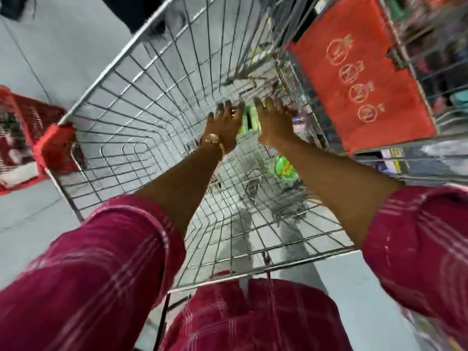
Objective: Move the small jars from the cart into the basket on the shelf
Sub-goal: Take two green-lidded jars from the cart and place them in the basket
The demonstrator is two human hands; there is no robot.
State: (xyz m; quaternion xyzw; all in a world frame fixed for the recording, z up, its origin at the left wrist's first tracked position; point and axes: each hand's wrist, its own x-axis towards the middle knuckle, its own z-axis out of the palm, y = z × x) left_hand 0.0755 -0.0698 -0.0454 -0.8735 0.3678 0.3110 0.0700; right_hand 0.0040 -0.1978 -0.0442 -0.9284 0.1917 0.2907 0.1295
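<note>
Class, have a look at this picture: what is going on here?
A person in a red checked shirt reaches both arms deep into a wire cart. The left hand and right hand close in from either side on a green item at the far end. Another green item lies on the cart floor.

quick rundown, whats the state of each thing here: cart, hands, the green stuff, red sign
wire cart: nearly emptied, a few items left
left hand: fingers spread, reaching in, holding nothing
right hand: fingers spread, reaching in, grip unclear
green item between hands: on cart floor, blurred
green item nearer: lying on cart floor, untouched
red sign: hanging on wire rack
</note>
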